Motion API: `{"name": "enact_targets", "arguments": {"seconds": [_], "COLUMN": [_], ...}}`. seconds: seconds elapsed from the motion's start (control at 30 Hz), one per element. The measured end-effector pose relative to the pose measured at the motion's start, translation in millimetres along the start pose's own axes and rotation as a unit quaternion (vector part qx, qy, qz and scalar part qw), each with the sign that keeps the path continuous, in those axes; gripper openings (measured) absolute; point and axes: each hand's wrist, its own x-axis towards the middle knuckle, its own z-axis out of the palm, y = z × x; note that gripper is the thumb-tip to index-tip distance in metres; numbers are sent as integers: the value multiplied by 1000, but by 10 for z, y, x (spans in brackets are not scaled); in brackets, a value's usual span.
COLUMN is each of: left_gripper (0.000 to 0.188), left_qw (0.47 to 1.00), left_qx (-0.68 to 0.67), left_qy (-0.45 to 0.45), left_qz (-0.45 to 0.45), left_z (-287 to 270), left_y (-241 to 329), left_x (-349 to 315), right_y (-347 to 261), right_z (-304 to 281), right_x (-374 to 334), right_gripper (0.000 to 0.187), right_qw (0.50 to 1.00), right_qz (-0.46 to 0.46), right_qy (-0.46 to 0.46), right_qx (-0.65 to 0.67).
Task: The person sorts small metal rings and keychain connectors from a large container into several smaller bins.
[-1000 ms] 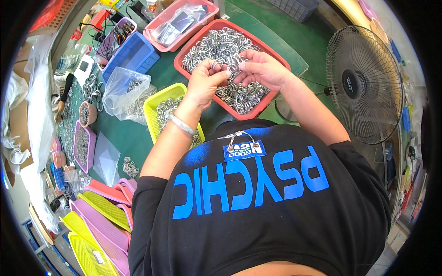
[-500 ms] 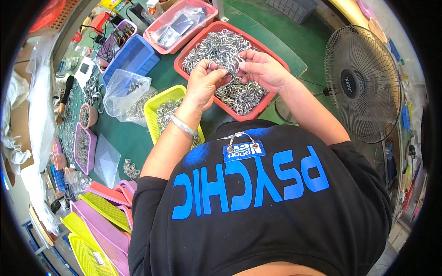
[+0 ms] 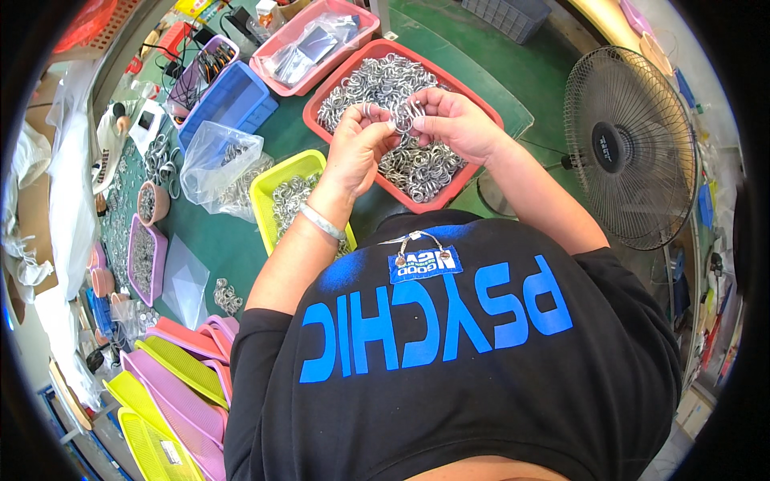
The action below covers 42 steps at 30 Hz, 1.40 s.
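Note:
Both my hands meet over a red basket [image 3: 480,167] heaped with silver metal rings [image 3: 423,172]. My left hand [image 3: 359,146] is closed, thumb and forefinger pinching silver metal rings [image 3: 404,122]; another ring shows at its fingers. My right hand [image 3: 464,127] is also closed on metal rings, its thumb and fingers bent around them just to the right of the left fingertips. How the held rings link together is too small to tell. Beside my left forearm stands a yellow-green basket [image 3: 263,202] holding more small metal pieces [image 3: 290,196].
Left of the baskets are a clear plastic bag [image 3: 215,164] of metal parts, a blue bin [image 3: 233,100] and a pink tray [image 3: 158,268]. A pink bin [image 3: 361,34] with packets sits behind. Stacked baskets [image 3: 172,385] fill the lower left; a fan [image 3: 630,148] stands at right.
My right fingers have shifted and curled a little around the rings, and the left hand has barely moved. At the far left, another person's dark-sleeved arm has left its earlier spot.

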Motion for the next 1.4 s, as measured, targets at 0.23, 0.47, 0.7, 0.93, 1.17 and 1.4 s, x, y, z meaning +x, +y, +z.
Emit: {"name": "enact_targets", "arguments": {"seconds": [0.23,0.47,0.7,0.93,1.17,1.4], "left_gripper": [15,9,17,24,15,24], "left_qw": [998,992,975,973,977,965], "left_qx": [50,-86,-179,-158,-109,-166], "left_qy": [-4,-1,19,69,102,57], "left_qz": [-22,-91,-128,-152,-154,-197], "left_z": [-22,3,-257,-439,-393,-392], "left_y": [-14,31,-69,-151,-279,-410], "left_x": [13,8,11,-82,-110,-74], "right_y": [-31,-114,23,535,564,283], "right_z": [69,114,-200,-358,-452,-155], "right_x": [2,90,252,147,189,183], "right_gripper": [31,41,29,26,22,19], "right_qw": [995,951,881,696,758,954], "right_qz": [-18,-87,-51,-51,-62,-54], "right_qy": [-5,-25,27,47,107,36], "right_qx": [-97,-297,-470,-715,-640,-294]}}
